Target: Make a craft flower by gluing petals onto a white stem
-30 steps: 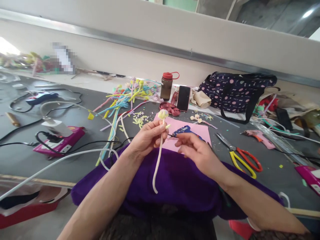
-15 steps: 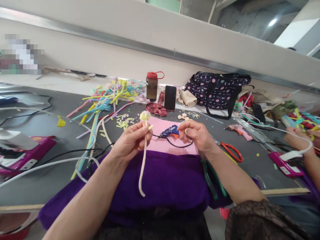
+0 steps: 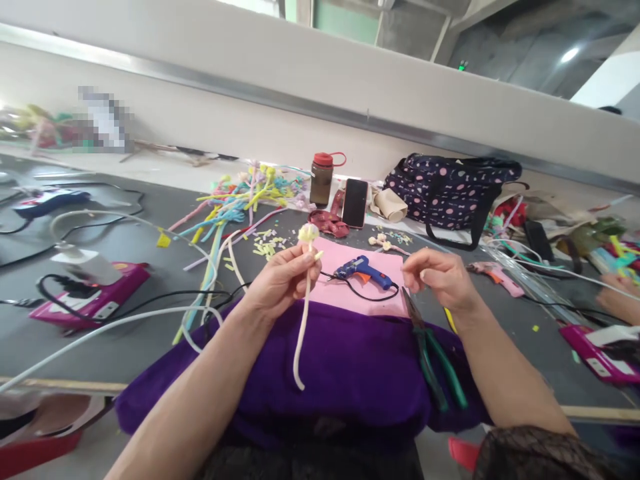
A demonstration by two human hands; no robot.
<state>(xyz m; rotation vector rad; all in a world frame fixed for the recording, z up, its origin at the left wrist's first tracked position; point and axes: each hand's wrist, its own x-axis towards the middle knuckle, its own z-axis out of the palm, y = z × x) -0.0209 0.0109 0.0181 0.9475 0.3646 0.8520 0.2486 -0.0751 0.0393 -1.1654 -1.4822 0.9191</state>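
Note:
My left hand (image 3: pixel 287 277) is closed around the cream stem (image 3: pixel 301 333) of a small fuzzy flower, pinched just under its head. Pale yellow and lilac tufts form the flower head (image 3: pixel 308 232), and the stem's lower end hangs over the purple cloth (image 3: pixel 345 367) on my lap. Loosely curled, my right hand (image 3: pixel 440 279) hovers at the right edge of a pink sheet (image 3: pixel 340 297); nothing shows between its parted fingers. A blue glue gun (image 3: pixel 367 272) lies on the sheet between my hands. Below my right hand, green-handled pliers (image 3: pixel 435 367) rest on the cloth.
Colourful fuzzy stems (image 3: pixel 235 207) and cut bits (image 3: pixel 267 245) lie left of centre. Behind stand a bottle (image 3: pixel 321 183), a phone (image 3: pixel 355 203) and a patterned bag (image 3: pixel 440 197). Magenta power strips (image 3: pixel 100 300) with trailing cords sit at both sides. Another person's hand (image 3: pixel 617 297) is far right.
My right hand has moved right, off the glue gun, whose handle now shows. The red-handled tool beside my right wrist is now hidden. The view has shifted left; my left hand still holds the flower.

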